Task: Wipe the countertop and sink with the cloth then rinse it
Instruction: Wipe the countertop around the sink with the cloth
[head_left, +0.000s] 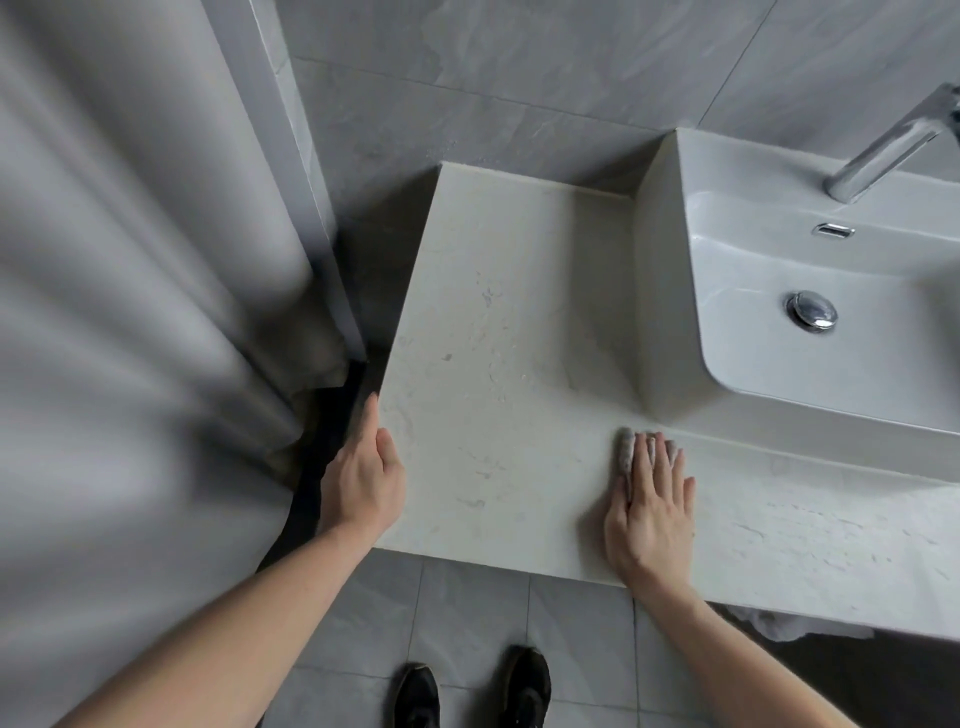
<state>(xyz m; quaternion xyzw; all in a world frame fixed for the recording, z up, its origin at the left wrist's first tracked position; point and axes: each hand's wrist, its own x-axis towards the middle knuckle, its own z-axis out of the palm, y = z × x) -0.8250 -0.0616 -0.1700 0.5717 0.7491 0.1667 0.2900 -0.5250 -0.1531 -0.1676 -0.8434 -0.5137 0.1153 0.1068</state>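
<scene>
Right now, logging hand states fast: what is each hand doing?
Left hand: open, resting on countertop edge.
Right hand: open, pressing cloth flat.

The right hand (652, 506) covers most of the cloth (628, 451) (only its far edge shows); the faucet (893, 148) and sink (670, 291) run off the right edge, and a blurred curtain (130, 312) fills the left.

Soft, even daylight fills my view, cool and a bit dim, with no hard shadows. My right hand (652, 512) throws a faint shadow leftward on the desk (498, 332). The curtain (130, 312) at left is smeared with blur. Small glints sit on the faucet (893, 145) and drain plug (811, 310). Straight lines bow near the edges.
</scene>
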